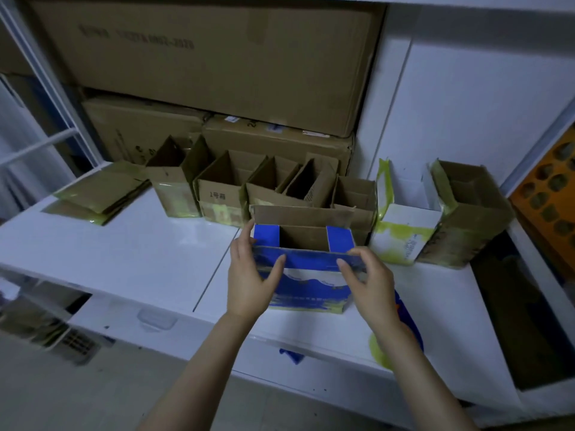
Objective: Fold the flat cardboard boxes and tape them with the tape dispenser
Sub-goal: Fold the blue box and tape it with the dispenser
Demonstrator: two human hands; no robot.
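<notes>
A blue and white cardboard box (311,287) stands upright and open-topped on the white table (124,253). My left hand (249,275) grips its left top corner, thumb on the front face. My right hand (367,275) grips the right end of the near top flap, which is bent outward. Behind it stands a row of several folded brown boxes (221,194) with yellow-green tape on them. A stack of flat boxes (102,191) lies at the far left of the table. A blue object (407,318), partly hidden by my right forearm, lies by the table's front edge; I cannot tell what it is.
Large brown cartons (202,63) are stacked against the back wall. A white box (404,231) and a brown box (466,219) stand at the right. An orange crate (547,194) sits far right. A dark opening (516,321) lies beside the table's right end.
</notes>
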